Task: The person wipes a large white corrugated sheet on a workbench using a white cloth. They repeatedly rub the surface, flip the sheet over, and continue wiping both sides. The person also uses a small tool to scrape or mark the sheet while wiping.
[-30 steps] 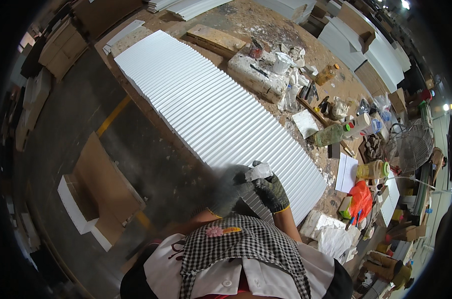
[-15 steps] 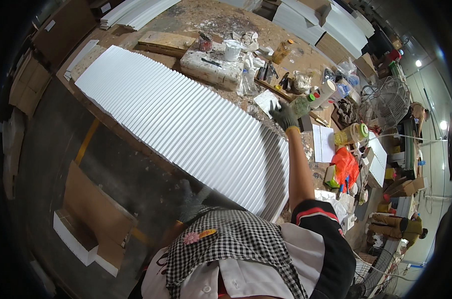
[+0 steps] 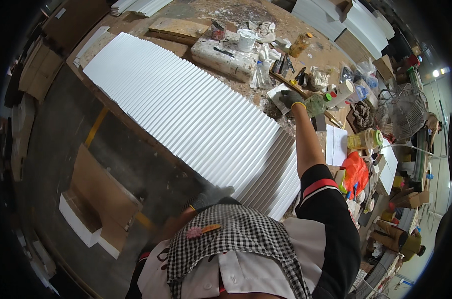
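A long row of white ridged strips (image 3: 191,109) lies side by side across the table. My right hand (image 3: 291,98), in a dark grey glove, reaches to the far side of the row. Its fingers are bunched and closed over the edge of a small white sheet (image 3: 275,94), next to a clear bottle with a green cap (image 3: 315,104). My left hand (image 3: 211,197), gloved too, is at the near edge of the strips, close to my checked apron (image 3: 236,224). Its fingers stretch out toward the strips, with nothing seen in them.
Behind the strips stand a stained white block (image 3: 226,57), a white tub (image 3: 247,40) and several marker-like tools (image 3: 284,66). To the right are a white paper (image 3: 336,144), a red plastic bag (image 3: 355,169) and a fan (image 3: 403,112). An open cardboard box (image 3: 98,199) sits on the floor.
My right hand's spread fingers have closed onto the small white sheet. My left hand has moved up and right to the strips' near edge. The whole view has shifted slightly.
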`<action>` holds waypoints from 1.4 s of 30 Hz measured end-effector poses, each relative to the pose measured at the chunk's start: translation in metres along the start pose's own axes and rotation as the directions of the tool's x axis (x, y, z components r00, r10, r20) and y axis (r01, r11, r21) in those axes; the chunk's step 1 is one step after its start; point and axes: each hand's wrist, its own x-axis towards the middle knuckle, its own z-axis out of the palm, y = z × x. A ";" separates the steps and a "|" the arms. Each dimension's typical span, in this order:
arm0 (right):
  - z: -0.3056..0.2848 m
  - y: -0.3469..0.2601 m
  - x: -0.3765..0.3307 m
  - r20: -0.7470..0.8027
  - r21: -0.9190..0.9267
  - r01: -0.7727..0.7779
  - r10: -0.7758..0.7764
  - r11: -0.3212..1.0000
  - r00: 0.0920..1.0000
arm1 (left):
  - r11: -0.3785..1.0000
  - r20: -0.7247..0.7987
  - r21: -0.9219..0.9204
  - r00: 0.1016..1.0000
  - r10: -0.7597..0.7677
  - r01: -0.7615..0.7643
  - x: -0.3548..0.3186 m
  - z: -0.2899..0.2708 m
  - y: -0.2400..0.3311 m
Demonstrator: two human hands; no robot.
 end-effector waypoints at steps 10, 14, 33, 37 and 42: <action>-0.018 -0.019 -0.177 0.162 0.880 -0.185 -0.091 -0.437 0.983 | 0.936 0.023 0.008 0.936 0.351 -0.351 0.021 0.000 -0.026; 0.002 -0.023 -0.319 0.173 0.765 -0.151 -0.026 -0.627 0.985 | 0.893 0.000 -0.430 0.989 0.149 -0.135 0.021 0.017 -0.031; 0.005 0.098 -0.488 -0.268 0.697 0.481 0.430 -0.531 0.862 | 0.816 -0.507 -0.148 0.751 0.422 -0.559 -0.041 0.049 -0.018; -0.006 0.116 -0.522 -0.308 0.577 0.409 0.275 -0.707 0.911 | 0.653 -0.453 -0.537 0.836 0.310 -0.534 -0.017 0.076 -0.004; -0.063 0.126 -0.525 -0.397 0.412 0.365 0.196 -0.835 0.897 | 0.676 -0.555 -0.457 0.779 0.291 -0.578 -0.058 0.092 -0.003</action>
